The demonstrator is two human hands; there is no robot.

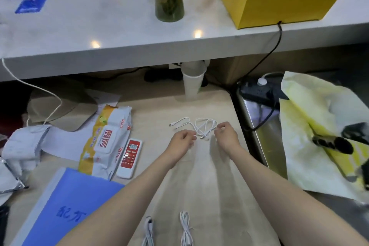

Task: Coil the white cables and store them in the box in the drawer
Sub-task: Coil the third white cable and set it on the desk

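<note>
Two big arms of mine reach over the tabletop (209, 175), and my left hand (182, 141) and right hand (226, 133) each pinch the loose white cable (205, 127) lying just in front of them. It looks light, thin and floppy, so I think I should hold it near the plug and wind soft loops.

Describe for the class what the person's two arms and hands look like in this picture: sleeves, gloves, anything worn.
Both forearms are bare as far as the frame shows, with no sleeve in view. The left hand and right hand wear no gloves. No watch, bracelet or ring shows on wrists or fingers.
</note>
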